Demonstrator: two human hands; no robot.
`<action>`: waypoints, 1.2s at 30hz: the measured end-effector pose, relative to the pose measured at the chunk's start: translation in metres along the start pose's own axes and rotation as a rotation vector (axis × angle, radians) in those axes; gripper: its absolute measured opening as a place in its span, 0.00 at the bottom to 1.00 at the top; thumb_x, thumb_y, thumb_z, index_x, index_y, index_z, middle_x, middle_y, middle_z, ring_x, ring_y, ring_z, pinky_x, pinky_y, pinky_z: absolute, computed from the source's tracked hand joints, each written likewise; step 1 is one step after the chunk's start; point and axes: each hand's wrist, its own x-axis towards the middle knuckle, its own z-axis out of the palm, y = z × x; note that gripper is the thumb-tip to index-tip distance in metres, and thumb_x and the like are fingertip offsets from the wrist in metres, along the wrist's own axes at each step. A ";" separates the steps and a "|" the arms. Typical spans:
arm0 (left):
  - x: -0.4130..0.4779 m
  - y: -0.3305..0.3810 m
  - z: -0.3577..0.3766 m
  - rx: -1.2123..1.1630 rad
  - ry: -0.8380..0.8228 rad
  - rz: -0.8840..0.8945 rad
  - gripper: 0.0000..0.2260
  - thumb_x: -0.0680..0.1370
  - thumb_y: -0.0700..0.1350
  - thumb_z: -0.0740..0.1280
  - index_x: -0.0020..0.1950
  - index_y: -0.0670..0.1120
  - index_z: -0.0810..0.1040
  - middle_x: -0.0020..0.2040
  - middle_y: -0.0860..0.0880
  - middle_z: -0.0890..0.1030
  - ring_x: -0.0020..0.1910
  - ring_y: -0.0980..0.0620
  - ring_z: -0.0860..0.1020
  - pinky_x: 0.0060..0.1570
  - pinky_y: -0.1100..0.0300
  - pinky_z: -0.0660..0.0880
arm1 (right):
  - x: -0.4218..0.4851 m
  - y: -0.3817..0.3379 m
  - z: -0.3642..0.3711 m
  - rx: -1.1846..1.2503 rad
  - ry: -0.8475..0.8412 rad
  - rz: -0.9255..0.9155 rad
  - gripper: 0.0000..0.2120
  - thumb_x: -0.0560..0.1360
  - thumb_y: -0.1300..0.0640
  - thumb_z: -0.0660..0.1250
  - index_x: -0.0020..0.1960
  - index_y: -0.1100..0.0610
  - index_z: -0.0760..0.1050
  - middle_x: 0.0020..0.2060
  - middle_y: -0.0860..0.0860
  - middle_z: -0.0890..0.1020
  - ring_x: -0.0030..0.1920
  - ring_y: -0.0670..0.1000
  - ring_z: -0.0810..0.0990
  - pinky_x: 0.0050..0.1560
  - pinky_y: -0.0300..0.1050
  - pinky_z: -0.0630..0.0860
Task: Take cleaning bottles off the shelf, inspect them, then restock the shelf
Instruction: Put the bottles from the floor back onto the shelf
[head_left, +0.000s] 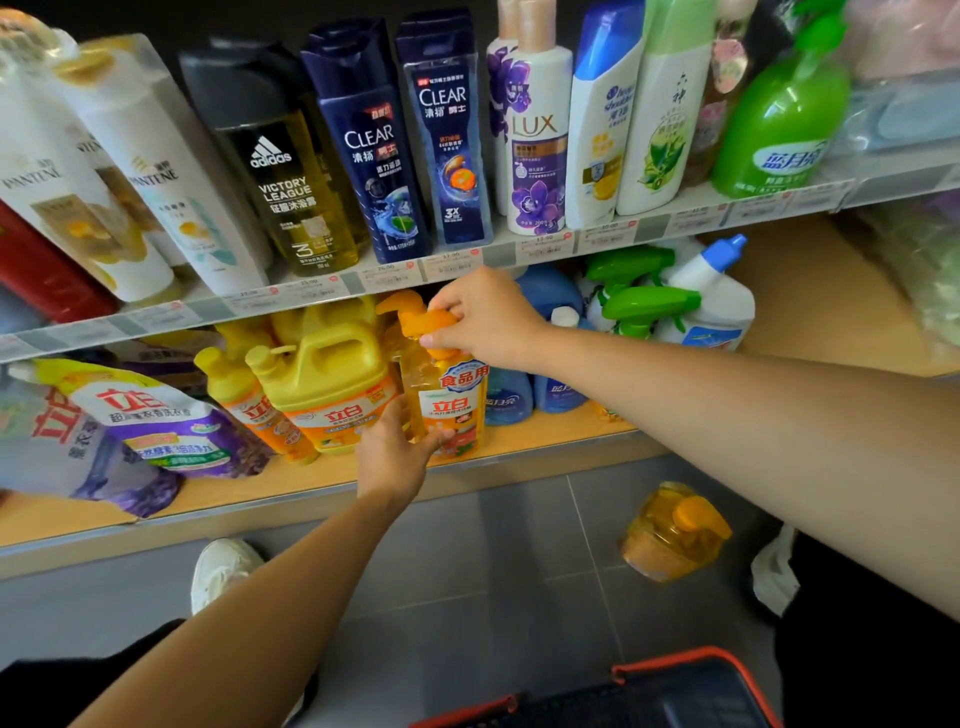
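We see both hands on one orange pump bottle (452, 400), which stands upright at the near edge of the lower shelf (322, 480), just right of a yellow jug (327, 364) and in front of the blue bottles (509, 402). The right hand (485, 317) is up top with fingers curled round the pump head (415, 317). We read that as steering the tall neck so it clears the upper shelf rim (498, 254) close above. The left hand (395, 452) wraps the bottle's lower body, thumb across the label, probably carrying the weight and keeping the label facing out. We cannot tell whether the base is touching the shelf board or sitting just above it, and we can't tell if it is going on or coming off. The two-handed hold makes sense for a top-heavy, slick bottle in a tight row. A second orange bottle (675, 530) lies tipped on the grey floor (519, 571) to the near right, well apart from the shelf, so we judge restocking is not done. A dark basket with a red rim (691, 691) sits at the near edge. The main risk is knocking the jug or catching the pump on the rim.
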 end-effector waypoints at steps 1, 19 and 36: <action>0.002 0.000 0.001 -0.011 0.003 -0.008 0.28 0.72 0.54 0.78 0.70 0.49 0.75 0.63 0.49 0.83 0.61 0.48 0.80 0.59 0.48 0.79 | 0.002 0.000 0.001 -0.008 -0.005 -0.001 0.12 0.73 0.54 0.76 0.47 0.64 0.84 0.42 0.59 0.85 0.45 0.57 0.84 0.51 0.60 0.80; -0.005 0.012 -0.007 0.028 0.112 0.144 0.40 0.70 0.56 0.79 0.77 0.52 0.64 0.69 0.50 0.74 0.63 0.51 0.76 0.58 0.55 0.78 | -0.013 0.040 -0.021 -0.416 0.017 -0.116 0.18 0.74 0.55 0.74 0.63 0.55 0.80 0.57 0.54 0.83 0.59 0.56 0.79 0.58 0.49 0.73; 0.020 0.027 -0.025 0.292 0.096 0.389 0.31 0.71 0.59 0.76 0.70 0.48 0.74 0.66 0.47 0.75 0.58 0.45 0.78 0.48 0.50 0.82 | 0.018 0.073 -0.002 -0.538 -0.072 0.029 0.12 0.76 0.55 0.71 0.57 0.59 0.79 0.57 0.58 0.77 0.57 0.62 0.77 0.51 0.52 0.72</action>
